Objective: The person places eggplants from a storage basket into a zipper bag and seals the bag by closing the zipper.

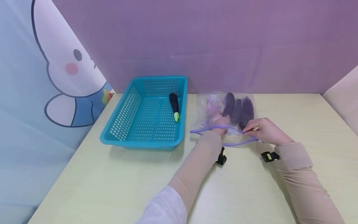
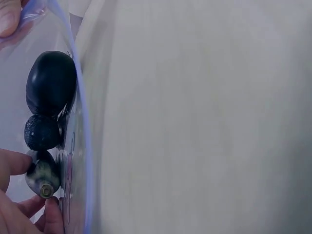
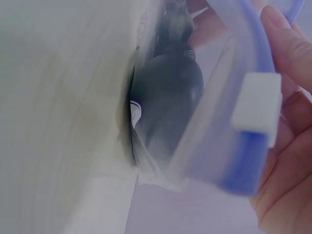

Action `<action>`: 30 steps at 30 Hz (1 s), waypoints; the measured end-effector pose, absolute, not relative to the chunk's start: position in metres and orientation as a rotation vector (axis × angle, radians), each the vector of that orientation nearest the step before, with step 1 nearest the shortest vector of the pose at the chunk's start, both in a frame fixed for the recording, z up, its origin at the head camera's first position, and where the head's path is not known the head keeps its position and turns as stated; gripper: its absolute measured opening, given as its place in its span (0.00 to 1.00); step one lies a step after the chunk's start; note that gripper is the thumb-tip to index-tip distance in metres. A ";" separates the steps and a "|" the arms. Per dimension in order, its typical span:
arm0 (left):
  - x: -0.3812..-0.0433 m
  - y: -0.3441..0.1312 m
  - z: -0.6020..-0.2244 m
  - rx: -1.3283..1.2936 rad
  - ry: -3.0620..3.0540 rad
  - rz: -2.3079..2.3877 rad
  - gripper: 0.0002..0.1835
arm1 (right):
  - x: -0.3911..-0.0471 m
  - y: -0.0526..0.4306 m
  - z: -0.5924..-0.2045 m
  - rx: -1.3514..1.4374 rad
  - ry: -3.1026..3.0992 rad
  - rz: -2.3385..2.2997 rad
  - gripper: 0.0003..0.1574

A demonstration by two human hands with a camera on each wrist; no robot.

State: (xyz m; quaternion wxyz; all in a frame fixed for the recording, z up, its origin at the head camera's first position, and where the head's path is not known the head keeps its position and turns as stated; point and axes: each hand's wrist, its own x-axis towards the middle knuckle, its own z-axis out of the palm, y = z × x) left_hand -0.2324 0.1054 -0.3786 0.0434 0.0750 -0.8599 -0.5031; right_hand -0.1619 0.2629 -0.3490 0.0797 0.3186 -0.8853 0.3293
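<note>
A clear zip bag (image 1: pixel 201 109) with a purple rim lies on the table, holding three dark eggplants side by side. My left hand (image 1: pixel 219 121) reaches through the bag's mouth. In the left wrist view, its thumb and fingers (image 2: pixel 14 163) are on either side of the stem end of the nearest eggplant (image 2: pixel 44 178). My right hand (image 1: pixel 260 129) pinches the bag's purple rim at the right, holding the mouth apart. A white slider (image 3: pixel 257 105) sits on that rim in the right wrist view, beside the right palm.
A turquoise perforated basket (image 1: pixel 142 143) stands to the left of the bag. One more eggplant (image 1: pixel 174 105) with a pale green stem end lies in it, along the right wall. A purple backdrop (image 1: pixel 195 46) rises behind the table.
</note>
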 end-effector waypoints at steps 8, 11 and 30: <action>-0.229 0.105 -0.380 0.287 -2.624 -1.598 0.41 | -0.161 0.268 -0.348 0.856 -2.715 0.921 0.10; -0.224 0.104 -0.379 0.462 -2.675 -1.791 0.26 | -0.161 0.269 -0.347 0.814 -2.750 0.886 0.10; -0.211 0.099 -0.376 0.458 -2.945 -1.588 0.14 | -0.160 0.272 -0.345 0.608 -2.774 0.907 0.06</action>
